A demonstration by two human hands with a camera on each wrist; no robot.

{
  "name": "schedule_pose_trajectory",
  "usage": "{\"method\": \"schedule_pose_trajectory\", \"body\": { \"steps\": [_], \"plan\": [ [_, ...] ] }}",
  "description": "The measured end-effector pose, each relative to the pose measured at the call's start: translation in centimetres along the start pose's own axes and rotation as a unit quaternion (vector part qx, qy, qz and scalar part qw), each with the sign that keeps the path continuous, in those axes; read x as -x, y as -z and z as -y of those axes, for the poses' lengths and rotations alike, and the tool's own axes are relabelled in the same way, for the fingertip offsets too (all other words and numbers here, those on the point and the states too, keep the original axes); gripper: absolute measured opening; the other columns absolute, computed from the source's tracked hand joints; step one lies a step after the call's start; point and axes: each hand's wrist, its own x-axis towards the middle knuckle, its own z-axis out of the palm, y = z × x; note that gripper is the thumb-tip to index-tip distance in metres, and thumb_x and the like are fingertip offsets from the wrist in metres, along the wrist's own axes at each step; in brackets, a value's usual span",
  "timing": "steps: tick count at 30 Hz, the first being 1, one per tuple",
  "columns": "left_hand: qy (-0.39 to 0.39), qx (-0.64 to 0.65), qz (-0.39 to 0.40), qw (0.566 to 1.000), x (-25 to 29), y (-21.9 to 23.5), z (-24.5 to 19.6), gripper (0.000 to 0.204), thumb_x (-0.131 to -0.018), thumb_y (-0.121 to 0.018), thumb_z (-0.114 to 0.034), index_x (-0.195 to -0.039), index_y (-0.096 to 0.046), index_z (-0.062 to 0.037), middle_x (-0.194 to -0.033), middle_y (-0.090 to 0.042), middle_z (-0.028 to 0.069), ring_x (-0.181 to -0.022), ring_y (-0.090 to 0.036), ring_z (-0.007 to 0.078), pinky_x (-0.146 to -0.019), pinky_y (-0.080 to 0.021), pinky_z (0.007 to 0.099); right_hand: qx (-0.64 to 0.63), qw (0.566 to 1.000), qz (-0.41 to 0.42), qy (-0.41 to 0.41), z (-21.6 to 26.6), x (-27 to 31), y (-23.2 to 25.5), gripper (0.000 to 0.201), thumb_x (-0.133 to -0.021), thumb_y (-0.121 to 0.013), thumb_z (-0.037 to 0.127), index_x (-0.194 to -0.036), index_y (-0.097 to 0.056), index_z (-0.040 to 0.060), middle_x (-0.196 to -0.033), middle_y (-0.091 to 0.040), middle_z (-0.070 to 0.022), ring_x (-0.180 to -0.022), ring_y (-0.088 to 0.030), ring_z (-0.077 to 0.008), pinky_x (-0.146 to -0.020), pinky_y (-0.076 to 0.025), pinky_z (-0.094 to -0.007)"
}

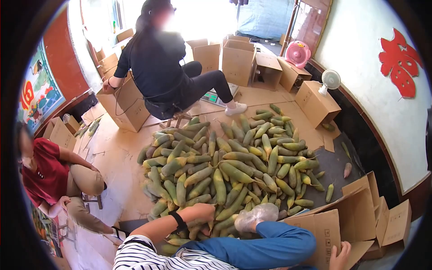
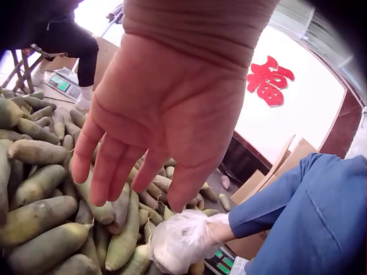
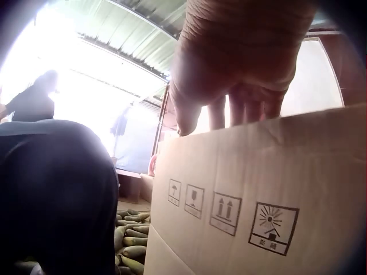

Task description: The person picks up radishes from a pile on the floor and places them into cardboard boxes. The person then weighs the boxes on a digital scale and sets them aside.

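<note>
A large heap of long green radishes [image 1: 234,171] covers the floor in front of me. Over its near side is my left hand [image 1: 201,213], with a black band on the wrist. In the left wrist view that hand [image 2: 166,114] points downward with fingers loosely extended and nothing in its grasp. At the lower right, my right hand [image 1: 340,256] grips the upper edge of an open cardboard box [image 1: 317,229]. The right wrist view shows the thumb and fingers of this hand [image 3: 241,69] at the rim of the printed box [image 3: 229,189].
My foot in a plastic bag [image 1: 256,217] rests against the heap. A scale [image 2: 221,263] is beside it. Opposite, a person in black [image 1: 157,67] sits near another scale [image 1: 213,96]. Someone in a red shirt [image 1: 45,166] sits left. More boxes [image 1: 236,60] and a white fan [image 1: 330,80] stand behind.
</note>
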Motion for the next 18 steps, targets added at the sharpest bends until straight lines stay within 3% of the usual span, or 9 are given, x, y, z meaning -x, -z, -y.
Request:
{"method": "schedule_pose_trajectory", "body": {
  "steps": [2,4,6,8,10,12,14,16,18],
  "plan": [
    [-0.026,0.016,-0.043,0.999,0.0,-1.9,1.1,0.045,-0.080,-0.064,-0.042,-0.102,-0.066,-0.0029,-0.091,-0.068,0.0192,-0.088,-0.065,0.0376,-0.076,-0.052,0.0462,-0.006,1.000,-0.022,0.016,1.4,0.2,0.7,0.043,-0.094,-0.057,0.034,-0.118,-0.056,-0.0008,-0.128,-0.052,-0.0211,-0.118,-0.050,-0.0386,-0.097,-0.042,-0.0432],
    [-0.018,0.027,-0.028,0.999,0.0,-3.1,1.6,0.046,-0.080,-0.064,-0.043,-0.102,-0.066,-0.0025,-0.091,-0.068,0.0195,-0.089,-0.065,0.0376,-0.077,-0.052,0.0461,-0.012,0.999,-0.043,0.031,3.6,0.7,1.2,0.042,-0.094,-0.058,0.034,-0.119,-0.056,0.0002,-0.130,-0.050,-0.0196,-0.121,-0.048,-0.0377,-0.099,-0.041,-0.0429],
    [-0.011,0.034,-0.018,0.999,-0.2,-3.3,2.1,0.048,-0.080,-0.063,-0.044,-0.101,-0.066,-0.0021,-0.092,-0.068,0.0198,-0.090,-0.065,0.0375,-0.077,-0.052,0.0460,-0.130,0.985,-0.005,0.116,6.3,1.3,1.3,0.043,-0.094,-0.057,0.034,-0.123,-0.055,0.0016,-0.129,-0.051,-0.0192,-0.122,-0.047,-0.0369,-0.100,-0.040,-0.0438],
    [-0.023,0.054,0.001,0.998,-0.2,-3.6,2.9,0.045,-0.084,-0.059,-0.040,-0.106,-0.065,-0.0013,-0.099,-0.067,0.0223,-0.093,-0.063,0.0399,-0.079,-0.050,0.0475,-0.164,0.960,0.042,0.222,9.3,1.6,0.6,0.039,-0.094,-0.061,0.026,-0.122,-0.059,-0.0004,-0.120,-0.057,-0.0187,-0.110,-0.055,-0.0336,-0.091,-0.046,-0.0415],
    [0.020,0.067,-0.047,0.996,-0.4,-4.8,4.7,0.043,-0.081,-0.061,-0.040,-0.100,-0.067,-0.0014,-0.099,-0.067,0.0224,-0.093,-0.063,0.0394,-0.079,-0.051,0.0483,-0.007,0.958,0.030,0.286,12.9,2.9,-2.5,0.037,-0.084,-0.059,0.020,-0.116,-0.057,0.0020,-0.124,-0.055,-0.0223,-0.121,-0.046,-0.0420,-0.102,-0.033,-0.0554],
    [0.103,0.009,-0.058,0.993,-1.1,-6.0,6.5,0.038,-0.078,-0.062,-0.035,-0.094,-0.068,-0.0012,-0.093,-0.068,0.0206,-0.090,-0.065,0.0383,-0.077,-0.052,0.0480,0.007,0.956,0.023,0.293,11.4,3.0,-4.7,0.044,-0.086,-0.057,0.025,-0.126,-0.054,0.0052,-0.131,-0.052,-0.0175,-0.125,-0.045,-0.0366,-0.108,-0.029,-0.0542],
    [0.150,0.053,-0.109,0.981,-0.8,-6.8,8.4,0.035,-0.076,-0.063,-0.031,-0.092,-0.066,-0.0003,-0.096,-0.066,0.0241,-0.092,-0.064,0.0387,-0.079,-0.052,0.0484,-0.032,0.961,0.054,0.270,10.7,2.9,-5.5,0.042,-0.084,-0.055,0.029,-0.121,-0.058,0.0079,-0.133,-0.051,-0.0154,-0.127,-0.041,-0.0382,-0.108,-0.023,-0.0602],
    [0.201,0.051,-0.212,0.955,0.4,-7.5,9.2,0.035,-0.077,-0.064,-0.027,-0.097,-0.060,0.0016,-0.101,-0.061,0.0254,-0.094,-0.062,0.0398,-0.081,-0.051,0.0481,-0.030,0.960,0.083,0.267,10.6,2.8,-5.4,0.042,-0.084,-0.055,0.027,-0.121,-0.058,0.0079,-0.133,-0.050,-0.0147,-0.128,-0.040,-0.0378,-0.110,-0.022,-0.0587],
    [0.216,0.073,-0.228,0.947,0.8,-8.9,10.8,0.036,-0.077,-0.065,-0.026,-0.098,-0.057,0.0021,-0.103,-0.060,0.0250,-0.095,-0.061,0.0404,-0.082,-0.051,0.0479,-0.028,0.959,0.087,0.269,10.2,2.8,-5.4,0.041,-0.084,-0.054,0.024,-0.121,-0.057,0.0080,-0.134,-0.049,-0.0141,-0.129,-0.039,-0.0374,-0.111,-0.021,-0.0573]
  ]
}}
